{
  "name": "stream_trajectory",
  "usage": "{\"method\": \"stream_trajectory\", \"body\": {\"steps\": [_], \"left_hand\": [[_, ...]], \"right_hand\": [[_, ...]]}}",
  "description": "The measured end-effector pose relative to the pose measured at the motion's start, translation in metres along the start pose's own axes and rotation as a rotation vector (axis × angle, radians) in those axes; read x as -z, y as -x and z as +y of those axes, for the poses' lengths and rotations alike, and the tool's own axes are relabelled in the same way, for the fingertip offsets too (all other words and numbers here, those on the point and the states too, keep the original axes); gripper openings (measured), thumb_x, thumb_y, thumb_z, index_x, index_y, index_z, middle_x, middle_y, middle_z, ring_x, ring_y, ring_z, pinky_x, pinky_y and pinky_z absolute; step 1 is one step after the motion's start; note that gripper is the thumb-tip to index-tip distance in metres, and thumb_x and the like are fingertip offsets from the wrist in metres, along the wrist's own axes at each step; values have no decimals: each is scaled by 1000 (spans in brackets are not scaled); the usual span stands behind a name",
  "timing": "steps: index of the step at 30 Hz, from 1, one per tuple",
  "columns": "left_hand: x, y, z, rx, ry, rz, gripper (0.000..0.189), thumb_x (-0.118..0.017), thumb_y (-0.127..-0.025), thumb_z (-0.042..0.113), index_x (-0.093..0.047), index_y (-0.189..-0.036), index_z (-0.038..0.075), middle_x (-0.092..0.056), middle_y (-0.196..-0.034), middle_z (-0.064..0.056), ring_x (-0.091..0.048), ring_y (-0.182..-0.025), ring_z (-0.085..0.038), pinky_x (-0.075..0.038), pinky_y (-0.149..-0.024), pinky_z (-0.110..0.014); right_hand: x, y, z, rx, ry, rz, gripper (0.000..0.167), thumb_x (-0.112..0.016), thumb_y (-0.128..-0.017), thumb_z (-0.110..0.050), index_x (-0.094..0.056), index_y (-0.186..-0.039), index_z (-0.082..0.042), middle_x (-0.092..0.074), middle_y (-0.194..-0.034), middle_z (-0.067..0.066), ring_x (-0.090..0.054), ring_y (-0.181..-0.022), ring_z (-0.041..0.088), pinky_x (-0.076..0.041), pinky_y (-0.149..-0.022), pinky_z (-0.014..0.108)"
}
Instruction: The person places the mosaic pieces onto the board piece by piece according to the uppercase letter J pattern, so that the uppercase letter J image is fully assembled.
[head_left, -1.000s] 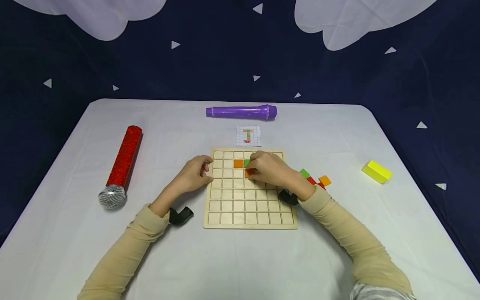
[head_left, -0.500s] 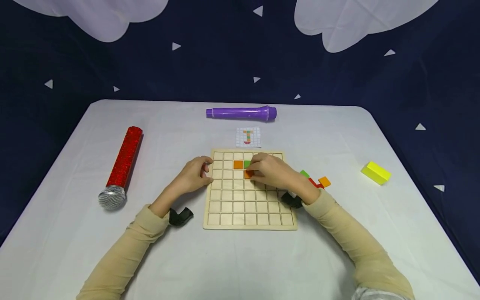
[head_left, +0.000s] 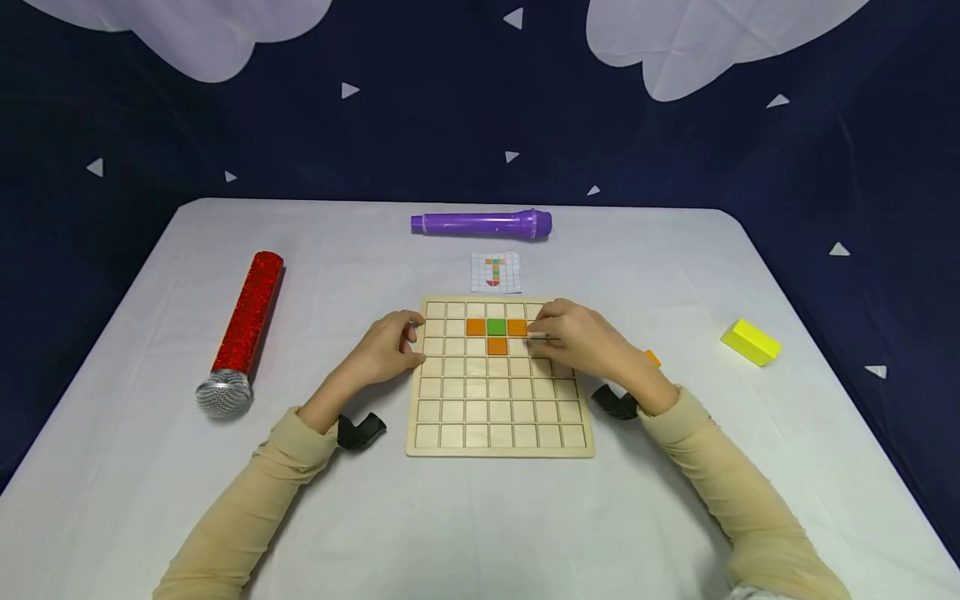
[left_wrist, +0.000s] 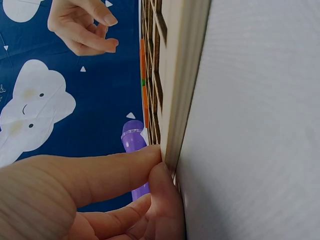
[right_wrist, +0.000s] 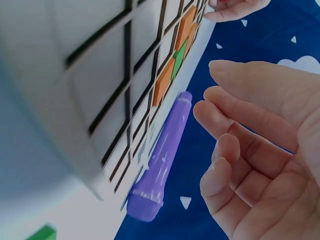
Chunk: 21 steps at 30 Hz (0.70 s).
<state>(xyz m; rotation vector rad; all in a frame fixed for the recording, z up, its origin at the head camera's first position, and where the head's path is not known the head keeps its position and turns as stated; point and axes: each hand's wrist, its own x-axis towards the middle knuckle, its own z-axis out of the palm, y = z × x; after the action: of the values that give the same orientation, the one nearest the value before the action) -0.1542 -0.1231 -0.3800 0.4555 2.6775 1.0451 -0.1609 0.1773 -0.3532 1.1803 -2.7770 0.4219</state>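
A wooden grid board (head_left: 500, 452) lies flat on the table. Three orange tiles and one green tile (head_left: 496, 327) sit in its squares, forming a row with one orange tile (head_left: 497, 346) below the green one. My left hand (head_left: 384, 346) holds the board's left edge with thumb and fingertips, as the left wrist view (left_wrist: 115, 192) also shows. Above the board's upper right part hovers my right hand (head_left: 577, 337), just right of the orange tile (head_left: 516, 327) at the row's end. Its fingers are loosely bent, and the right wrist view shows nothing between them.
A small pattern card (head_left: 495, 272) and a purple microphone (head_left: 482, 224) lie behind the board. To the left is a red glittery microphone (head_left: 247, 333); to the right, a yellow block (head_left: 752, 342). A loose orange tile (head_left: 652, 358) shows past the right wrist; a green piece (right_wrist: 42, 234) appears in the right wrist view.
My right hand has let go and moved right, off the tiles, uncovering the orange tile right of the green one. The loose tiles are now mostly behind the right forearm. The left hand has stayed put.
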Motion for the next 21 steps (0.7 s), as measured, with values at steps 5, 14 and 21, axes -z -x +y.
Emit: {"method": "stream_trajectory", "body": {"steps": [5,14,21], "left_hand": [[0,0,0,-5,4,-2,51,-68,-81,2,-47,-126,-7,-51,-91,-12,-53,-74,-17,-40,-68,-26],[1,-1,-1,-5,13,-4,50,-67,-81,2,-47,-126,-6,-51,-91,-12,-52,-74,-17,-40,-68,-26],[0,1,0,-10,16,-4,50,-67,-81,2,-47,-126,-7,-52,-91,-12,-52,-74,-17,-41,-67,-26]], "right_hand": [[3,10,6,-39,14,11,21,-73,-78,-8,-73,-98,-1,-67,-95,10,-61,-89,21,-53,-78,33],[6,24,13,-92,12,17,22,-73,-78,-9,-72,-98,0,-67,-94,11,-61,-84,20,-53,-74,34],[6,38,22,-136,10,3,21,-71,-80,-9,-72,-98,0,-67,-95,12,-62,-87,23,-53,-77,37]]}}
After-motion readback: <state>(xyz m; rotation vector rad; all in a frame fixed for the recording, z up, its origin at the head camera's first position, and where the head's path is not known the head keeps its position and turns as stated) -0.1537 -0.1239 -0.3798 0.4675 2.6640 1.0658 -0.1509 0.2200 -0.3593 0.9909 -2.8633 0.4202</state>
